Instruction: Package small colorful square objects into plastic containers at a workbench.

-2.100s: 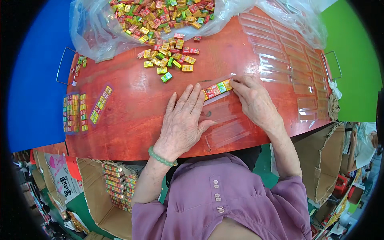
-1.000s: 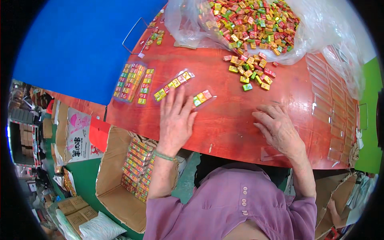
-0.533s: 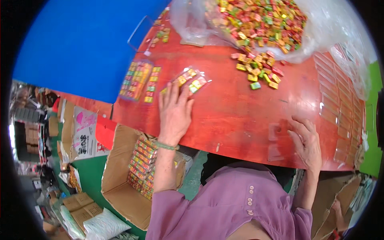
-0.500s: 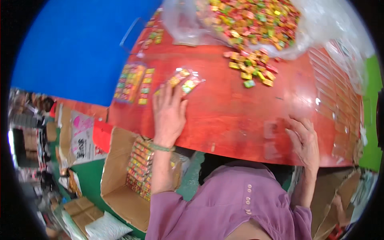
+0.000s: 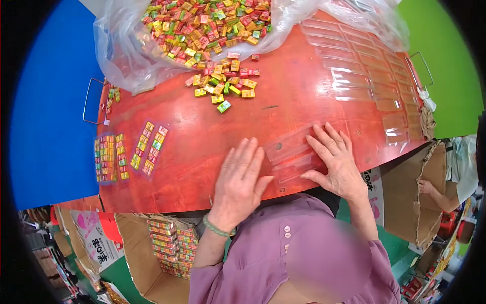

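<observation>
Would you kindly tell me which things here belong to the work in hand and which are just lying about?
In hand:
left hand
right hand
empty clear tray
loose candy boxes
filled trays

Lying about:
cardboard carton of packed trays
wire handle
green surface

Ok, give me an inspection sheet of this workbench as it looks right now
Surface: red table, glossy.
Job's things: clear empty sleeves under both hands; more sleeves laid out at right.
Clutter: loose coloured packets; bag of packets; filled strips at left.
Grippers: left hand and right hand flat on the sleeves.
Cables: nothing seen.
Surroundings: carton with packed strips below; another person's hand at right.
</observation>
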`<state>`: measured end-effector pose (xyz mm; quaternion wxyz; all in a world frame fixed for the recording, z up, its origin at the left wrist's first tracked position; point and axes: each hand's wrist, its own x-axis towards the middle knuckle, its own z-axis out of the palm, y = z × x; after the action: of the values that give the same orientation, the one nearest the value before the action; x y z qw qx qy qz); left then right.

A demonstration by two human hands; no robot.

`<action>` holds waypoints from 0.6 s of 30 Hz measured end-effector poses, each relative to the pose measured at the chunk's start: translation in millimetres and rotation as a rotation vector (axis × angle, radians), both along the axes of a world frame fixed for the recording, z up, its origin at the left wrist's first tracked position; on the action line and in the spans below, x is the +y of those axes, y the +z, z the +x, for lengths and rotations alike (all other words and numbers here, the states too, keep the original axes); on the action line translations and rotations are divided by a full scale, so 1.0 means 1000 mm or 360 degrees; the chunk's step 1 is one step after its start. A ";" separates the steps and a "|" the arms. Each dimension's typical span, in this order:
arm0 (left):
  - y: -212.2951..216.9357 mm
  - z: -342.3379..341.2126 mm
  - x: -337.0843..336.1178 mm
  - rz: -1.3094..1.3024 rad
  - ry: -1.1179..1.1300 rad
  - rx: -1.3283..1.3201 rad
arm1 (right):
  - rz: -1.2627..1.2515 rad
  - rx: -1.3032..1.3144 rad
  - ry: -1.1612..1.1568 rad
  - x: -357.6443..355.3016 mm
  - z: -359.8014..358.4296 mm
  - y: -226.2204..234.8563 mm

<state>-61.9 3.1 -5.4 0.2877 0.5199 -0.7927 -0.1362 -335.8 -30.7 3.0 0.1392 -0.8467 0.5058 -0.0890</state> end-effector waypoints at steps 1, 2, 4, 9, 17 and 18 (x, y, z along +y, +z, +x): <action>0.001 -0.007 0.000 0.0039 -0.0084 0.0012 | 0.0008 0.0023 -0.0008 -0.001 0.000 0.000; -0.001 -0.013 0.000 0.0033 -0.0131 -0.0038 | 0.0008 0.0015 -0.0009 -0.002 -0.001 0.000; -0.004 -0.028 -0.003 0.0095 -0.0136 -0.0044 | -0.0008 0.0077 -0.0001 -0.005 -0.003 0.001; -0.007 -0.045 -0.019 0.0057 -0.0108 -0.0129 | -0.0139 -0.0021 -0.0076 -0.006 -0.003 -0.001; -0.007 -0.037 -0.031 0.0117 -0.0142 -0.0164 | -0.0201 -0.0020 -0.0142 0.005 0.002 -0.012; -0.005 -0.039 -0.032 0.0116 -0.0140 -0.0205 | -0.0190 -0.0053 -0.0153 0.004 0.002 -0.009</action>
<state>-100.8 -28.6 -10.1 0.2108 0.5024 -0.8261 -0.1437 -334.0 -26.6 -6.3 0.0925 -0.8265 0.5374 -0.1396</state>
